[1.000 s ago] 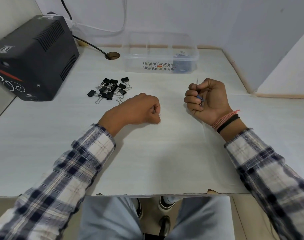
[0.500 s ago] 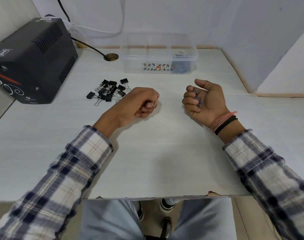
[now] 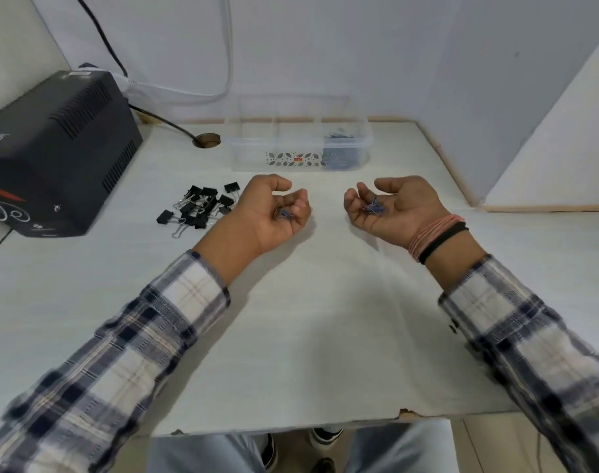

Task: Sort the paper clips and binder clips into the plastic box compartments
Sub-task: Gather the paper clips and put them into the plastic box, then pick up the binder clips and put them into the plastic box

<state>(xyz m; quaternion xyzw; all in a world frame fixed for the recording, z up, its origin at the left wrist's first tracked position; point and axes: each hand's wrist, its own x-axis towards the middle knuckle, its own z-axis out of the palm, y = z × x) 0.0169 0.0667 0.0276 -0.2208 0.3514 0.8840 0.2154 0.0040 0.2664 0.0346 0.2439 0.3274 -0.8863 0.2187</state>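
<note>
Both my hands lie palm up on the white table, a little in front of the clear plastic box [image 3: 250,158]. My left hand [image 3: 270,213] has its fingers curled over a few small blue paper clips [image 3: 284,213] in the palm. My right hand [image 3: 397,206] is cupped, and its bent fingers hold a small bunch of blue paper clips [image 3: 373,208]. A pile of black binder clips [image 3: 202,206] lies on the table just left of my left hand. The box's right compartment holds dark paper clips [image 3: 342,155]; its other compartments look empty.
A black power unit [image 3: 52,155] stands at the left edge of the table, with cables running up the wall. A round cable hole [image 3: 206,139] is left of the box. Walls close in the table at the back and right.
Both hands have turned from fists to palm up, which shows the paper clips in them. The right hand no longer holds a clip upright between its fingertips.
</note>
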